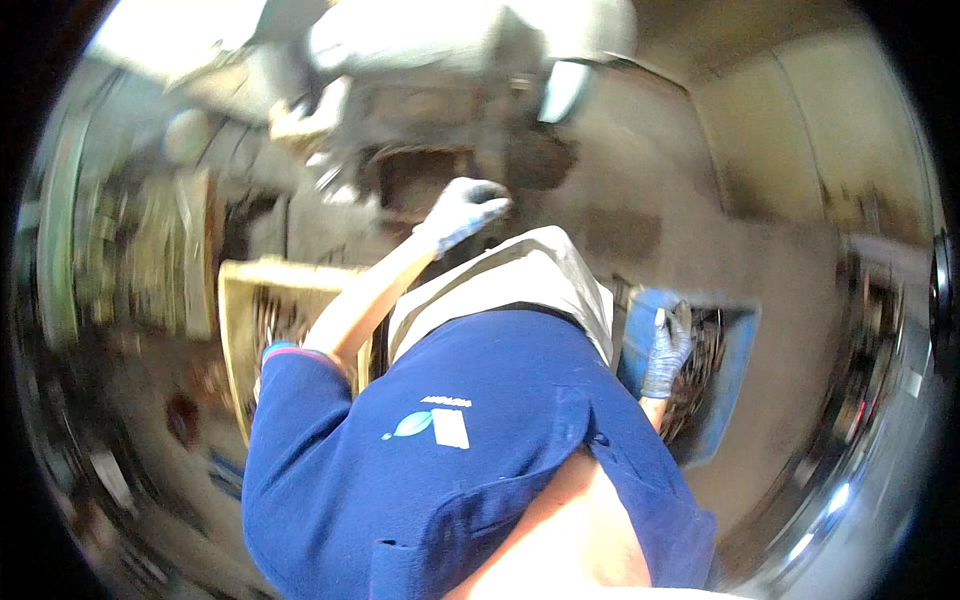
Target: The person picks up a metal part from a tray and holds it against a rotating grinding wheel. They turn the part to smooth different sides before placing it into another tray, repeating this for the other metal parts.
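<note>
My left hand [462, 214], in a light glove with grey-coated fingers, is raised in front of me near a dark box-shaped part of a machine [425, 178]. Its fingers are curled together toward the right, and anything between them is too blurred to tell. Lower on the right, my right hand [671, 350], gloved the same way, hangs over a blue bin [738, 375]. Its fingers are loosely stretched and slightly apart, with nothing seen in them. Many thin, dark, rod-like pieces [706, 362] lie in that bin, partly covered by the hand.
At my left stands a yellow bin [232, 330] with similar thin pieces inside, half hidden by my arm. The pale rounded machine body [420, 35] spans the far side. Blurred shelving [150, 255] is at far left, and cluttered goods [865, 350] line the right edge.
</note>
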### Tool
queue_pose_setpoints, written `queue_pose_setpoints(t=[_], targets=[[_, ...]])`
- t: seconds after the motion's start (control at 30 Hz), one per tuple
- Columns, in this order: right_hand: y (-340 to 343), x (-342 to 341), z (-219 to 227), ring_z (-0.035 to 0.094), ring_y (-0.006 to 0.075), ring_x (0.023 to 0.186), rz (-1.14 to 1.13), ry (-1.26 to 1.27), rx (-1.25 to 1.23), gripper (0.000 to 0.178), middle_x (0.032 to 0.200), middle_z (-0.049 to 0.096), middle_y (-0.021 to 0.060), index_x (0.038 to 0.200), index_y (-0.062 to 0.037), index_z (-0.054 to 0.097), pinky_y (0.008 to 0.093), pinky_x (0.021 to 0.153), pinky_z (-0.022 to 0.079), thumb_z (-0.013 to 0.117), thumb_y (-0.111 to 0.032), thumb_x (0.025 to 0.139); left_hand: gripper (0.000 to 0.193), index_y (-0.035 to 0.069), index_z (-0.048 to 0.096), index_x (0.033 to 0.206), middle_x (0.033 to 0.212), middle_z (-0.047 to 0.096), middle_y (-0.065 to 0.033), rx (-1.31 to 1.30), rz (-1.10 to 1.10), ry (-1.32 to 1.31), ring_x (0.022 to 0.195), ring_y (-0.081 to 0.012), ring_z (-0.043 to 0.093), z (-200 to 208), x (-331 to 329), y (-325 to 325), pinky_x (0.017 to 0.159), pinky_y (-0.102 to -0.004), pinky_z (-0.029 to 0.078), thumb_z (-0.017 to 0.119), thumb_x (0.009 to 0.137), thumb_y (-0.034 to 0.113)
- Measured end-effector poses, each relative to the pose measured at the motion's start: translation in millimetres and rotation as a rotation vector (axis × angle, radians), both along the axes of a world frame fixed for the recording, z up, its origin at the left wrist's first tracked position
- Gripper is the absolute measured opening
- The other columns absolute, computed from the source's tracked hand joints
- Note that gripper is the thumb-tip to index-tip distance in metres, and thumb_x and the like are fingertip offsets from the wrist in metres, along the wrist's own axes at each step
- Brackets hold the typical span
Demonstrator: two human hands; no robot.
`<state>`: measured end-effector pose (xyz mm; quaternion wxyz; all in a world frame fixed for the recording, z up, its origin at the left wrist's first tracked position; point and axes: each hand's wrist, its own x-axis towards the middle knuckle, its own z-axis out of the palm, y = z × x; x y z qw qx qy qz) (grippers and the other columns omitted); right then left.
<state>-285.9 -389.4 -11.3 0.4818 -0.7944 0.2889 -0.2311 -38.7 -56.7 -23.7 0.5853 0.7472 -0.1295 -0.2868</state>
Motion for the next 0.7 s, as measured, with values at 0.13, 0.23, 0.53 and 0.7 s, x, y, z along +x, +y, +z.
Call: queue_pose_setpoints(t=[0.13, 0.23, 0.53, 0.7], targets=[[51, 70, -10, 0.056, 0.0131, 0.091, 0.308, 0.15, 0.191, 0.026, 0.114, 0.055, 0.0106, 0.11, 0.0055, 0.058, 0.0264, 0.082, 0.047, 0.061, -0.001, 0.085, 0.021, -0.003, 0.064, 0.099, 0.082, 0.067, -0.0065, -0.191, 0.31, 0.162, 0.074, -0.0111, 0.062, 7, -31, 65, 0.071, -0.0254, 0.051, 0.064, 0.086, 0.013], [38, 84, -48, 0.055, 0.0117, 0.083, 0.579, 0.182, 0.194, 0.025, 0.091, 0.06, 0.0056, 0.106, 0.0069, 0.059, 0.0223, 0.074, 0.046, 0.061, -0.006, 0.084, 0.02, 0.0, 0.066, 0.096, 0.079, 0.067, -0.0059, -0.044, 0.634, 0.036, 0.068, -0.011, 0.064, 24, -68, 125, 0.063, -0.0248, 0.051, 0.063, 0.085, 0.016], [84, 143, -22, 0.052, 0.0098, 0.063, 0.568, 0.522, 0.429, 0.043, 0.08, 0.057, 0.0054, 0.126, 0.0079, 0.045, 0.0233, 0.061, 0.045, 0.052, 0.0, 0.084, 0.026, 0.003, 0.066, 0.104, 0.092, 0.07, -0.0106, 0.565, 1.289, -0.115, 0.081, -0.0163, 0.066, -47, -243, 367, 0.073, -0.0288, 0.052, 0.064, 0.078, 0.009], [61, 151, -51, 0.056, 0.0098, 0.071, 0.714, 0.558, 0.307, 0.032, 0.087, 0.061, 0.0072, 0.111, 0.0074, 0.058, 0.0235, 0.064, 0.047, 0.062, -0.015, 0.088, 0.036, 0.009, 0.063, 0.111, 0.108, 0.064, -0.0152, 1.061, 1.07, 0.133, 0.101, -0.0302, 0.061, -44, -281, 409, 0.089, -0.0358, 0.047, 0.065, 0.076, 0.016]])
